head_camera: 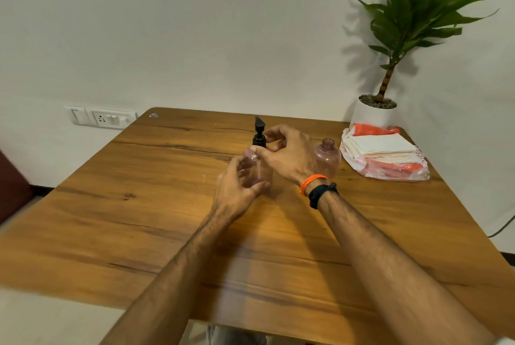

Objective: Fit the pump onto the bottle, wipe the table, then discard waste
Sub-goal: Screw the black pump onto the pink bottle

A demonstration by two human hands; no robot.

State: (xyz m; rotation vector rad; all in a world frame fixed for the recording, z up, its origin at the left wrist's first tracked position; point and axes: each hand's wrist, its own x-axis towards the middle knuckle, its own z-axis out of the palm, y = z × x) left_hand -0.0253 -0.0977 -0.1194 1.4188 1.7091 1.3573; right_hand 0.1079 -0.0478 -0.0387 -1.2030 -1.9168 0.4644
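Note:
A clear pinkish bottle (259,170) stands upright near the middle of the wooden table (139,205). A black pump (259,135) sits in its neck, and the dip tube shows through the bottle wall. My left hand (237,191) curls round the lower part of the bottle, thumb in front and fingers behind. My right hand (287,154) comes in from the right, with its thumb and index finger at the pump's collar. A second pinkish bottle (327,158) with an open neck stands just right of my right hand.
A plastic bag (390,170) with a stack of folded white cloths (381,147) lies at the table's right edge. Behind it stands a potted plant (374,115) in a white pot. A small sticker (153,115) marks the far left corner. A wall socket (101,118) is at the left.

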